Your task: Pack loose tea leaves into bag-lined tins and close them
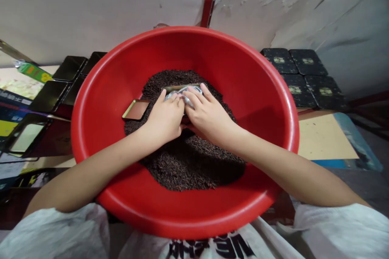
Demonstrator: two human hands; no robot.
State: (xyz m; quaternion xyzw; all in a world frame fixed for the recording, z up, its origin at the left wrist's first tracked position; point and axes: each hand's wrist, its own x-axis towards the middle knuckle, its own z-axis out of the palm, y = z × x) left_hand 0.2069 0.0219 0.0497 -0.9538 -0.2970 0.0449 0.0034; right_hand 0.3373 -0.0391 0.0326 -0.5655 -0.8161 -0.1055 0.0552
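Inside a big red plastic basin (185,218), both my hands meet over an open metal tin (174,88) with a clear plastic bag (190,91) in its mouth. My left hand (167,115) is closed, its curled fingers on the bag at the tin's left side. Closed on the bag from the right is my right hand (208,117), with fingers reaching to the tin's far edge. My hands hide most of the tin's body. Dark dried leaves (188,170), looking like loose tea, lie heaped beneath. The tin's lid (136,110) rests on the leaves, left of my left hand.
Several dark tins (49,96) stand left of the basin, near a green carton (35,72). More black tins (304,62) sit in rows on the right, behind a tan board (326,137). A peeling wall (121,0) rises behind the basin.
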